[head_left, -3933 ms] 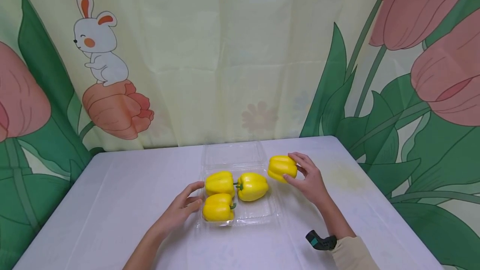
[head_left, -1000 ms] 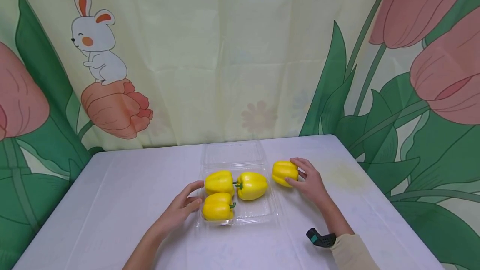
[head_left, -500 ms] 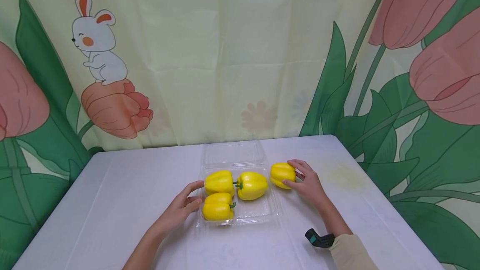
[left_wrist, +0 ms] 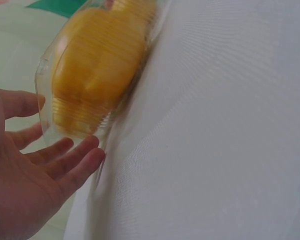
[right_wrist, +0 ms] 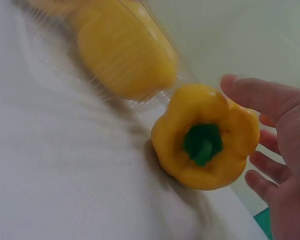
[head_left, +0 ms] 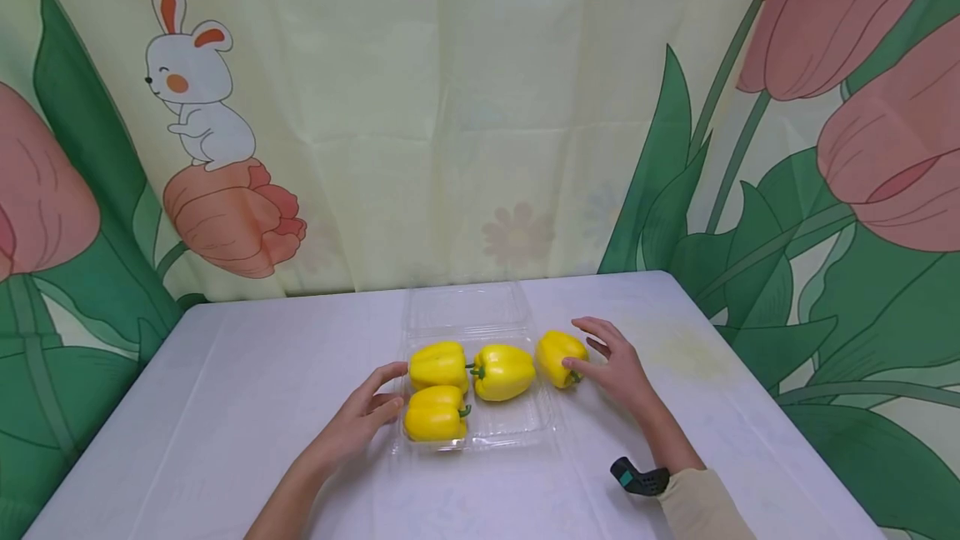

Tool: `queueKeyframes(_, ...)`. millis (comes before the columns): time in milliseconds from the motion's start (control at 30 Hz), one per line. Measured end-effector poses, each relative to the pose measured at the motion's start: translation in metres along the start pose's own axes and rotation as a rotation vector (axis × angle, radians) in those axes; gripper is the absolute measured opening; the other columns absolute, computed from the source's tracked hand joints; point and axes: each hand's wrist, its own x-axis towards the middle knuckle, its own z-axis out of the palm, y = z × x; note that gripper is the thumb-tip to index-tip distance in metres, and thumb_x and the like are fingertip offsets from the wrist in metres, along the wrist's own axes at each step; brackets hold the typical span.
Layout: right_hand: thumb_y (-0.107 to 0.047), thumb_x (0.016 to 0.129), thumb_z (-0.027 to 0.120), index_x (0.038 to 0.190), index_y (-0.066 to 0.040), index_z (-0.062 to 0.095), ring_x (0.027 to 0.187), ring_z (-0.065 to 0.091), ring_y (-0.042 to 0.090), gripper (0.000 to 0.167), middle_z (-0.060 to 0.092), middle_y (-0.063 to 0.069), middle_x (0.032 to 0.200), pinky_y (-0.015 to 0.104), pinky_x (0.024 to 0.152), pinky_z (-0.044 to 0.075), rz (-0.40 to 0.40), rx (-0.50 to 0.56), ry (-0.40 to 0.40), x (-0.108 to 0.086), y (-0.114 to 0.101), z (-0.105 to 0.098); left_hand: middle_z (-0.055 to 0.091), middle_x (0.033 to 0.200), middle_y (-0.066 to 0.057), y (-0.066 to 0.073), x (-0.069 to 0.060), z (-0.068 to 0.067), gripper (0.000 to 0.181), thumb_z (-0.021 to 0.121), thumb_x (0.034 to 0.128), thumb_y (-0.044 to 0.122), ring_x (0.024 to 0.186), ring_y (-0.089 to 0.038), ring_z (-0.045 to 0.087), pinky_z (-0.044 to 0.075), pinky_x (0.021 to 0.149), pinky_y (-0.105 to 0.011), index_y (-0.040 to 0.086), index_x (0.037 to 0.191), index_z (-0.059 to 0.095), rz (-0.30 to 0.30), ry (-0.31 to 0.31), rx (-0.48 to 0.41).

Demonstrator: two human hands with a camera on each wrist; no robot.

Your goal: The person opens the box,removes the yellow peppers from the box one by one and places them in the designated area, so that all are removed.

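Observation:
A clear plastic clamshell box (head_left: 517, 432) holds three yellow bell peppers: one at the back left (head_left: 438, 366), one at the front left (head_left: 435, 415) and one at the right (head_left: 504, 372). My left hand (head_left: 360, 419) rests its fingertips along the box's left wall, fingers loosely extended. Outside the box, just right of it, a fourth yellow bell pepper (head_left: 558, 358) lies on the table, its green stem toward me. My right hand (head_left: 615, 365) is spread beside that pepper. In the right wrist view its thumb and fingers (right_wrist: 270, 165) are at the pepper's side without gripping it.
The box's transparent lid (head_left: 468, 307) lies folded back behind it. A white cloth covers the table (head_left: 247, 407). Behind the table hangs a curtain (head_left: 360, 107) printed with a rabbit and tulips.
The fourth pepper, held by my right hand earlier, now lies beside the box, turned stem toward me and slightly closer to the box. My right fingers have loosened from it. The left hand stays put.

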Motion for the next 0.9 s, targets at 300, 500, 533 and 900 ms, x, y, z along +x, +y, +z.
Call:
queueKeyframes(300, -0.023, 0.082, 0.077, 0.135, -0.007, 0.053, 0.133, 0.045, 0.032, 0.060, 0.047, 0.013, 0.142, 0.046, 0.108, 0.040, -0.008, 0.019, 0.006, 0.000, -0.004, 0.001, 0.035, 0.154, -0.006, 0.001, 0.000, 0.000, 0.049, 0.053, 0.0989, 0.019, 0.131, -0.033, 0.050, 0.050, 0.102, -0.041, 0.020, 0.145, 0.038, 0.000, -0.007, -0.006)
queueKeyframes(500, -0.023, 0.083, 0.077, 0.133, -0.008, 0.055, 0.131, 0.047, 0.030, 0.057, 0.049, 0.012, 0.140, 0.044, 0.106, 0.041, -0.038, 0.019, 0.029, 0.002, -0.004, -0.001, 0.035, 0.154, -0.007, 0.000, -0.001, 0.000, 0.048, 0.054, 0.0988, 0.019, 0.130, -0.032, 0.051, 0.049, 0.102, -0.042, 0.021, 0.144, 0.038, -0.010, -0.007, -0.010)
queueKeyframes(533, -0.023, 0.084, 0.076, 0.133, -0.008, 0.055, 0.130, 0.047, 0.030, 0.056, 0.049, 0.013, 0.139, 0.044, 0.106, 0.041, -0.044, 0.015, 0.033, 0.002, -0.004, -0.002, 0.035, 0.154, -0.007, 0.000, -0.001, 0.000, 0.049, 0.054, 0.0989, 0.019, 0.130, -0.033, 0.051, 0.049, 0.102, -0.042, 0.020, 0.145, 0.037, -0.005, -0.010, -0.008)
queueKeyframes(900, -0.017, 0.084, 0.075, 0.132, -0.008, 0.056, 0.129, 0.048, 0.029, 0.052, 0.052, 0.011, 0.138, 0.043, 0.104, 0.042, -0.087, 0.014, 0.074, 0.000, -0.014, -0.005, 0.033, 0.156, -0.009, 0.002, -0.002, -0.001, 0.049, 0.054, 0.0990, 0.020, 0.130, -0.032, 0.051, 0.049, 0.102, -0.042, 0.020, 0.145, 0.037, 0.005, -0.024, -0.019)
